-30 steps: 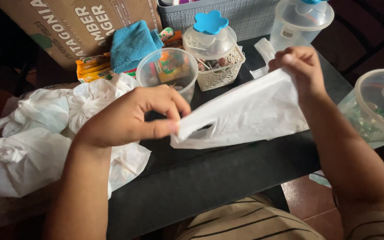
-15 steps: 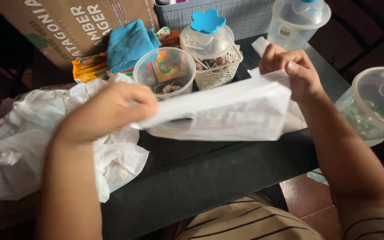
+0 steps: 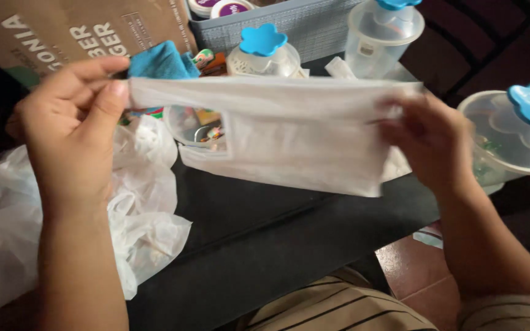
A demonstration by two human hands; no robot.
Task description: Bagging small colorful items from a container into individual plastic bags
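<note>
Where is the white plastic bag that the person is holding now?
In the head view, the white plastic bag is stretched flat between the left hand and right hand, above the black table.

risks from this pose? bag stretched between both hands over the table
1. The bag is pinched only at its ends by the left hand and right hand; thin plastic pulled taut could tear or slip out.
2. It hangs just above the bowl and lidded tub, so a sweep down might knock them.
</note>
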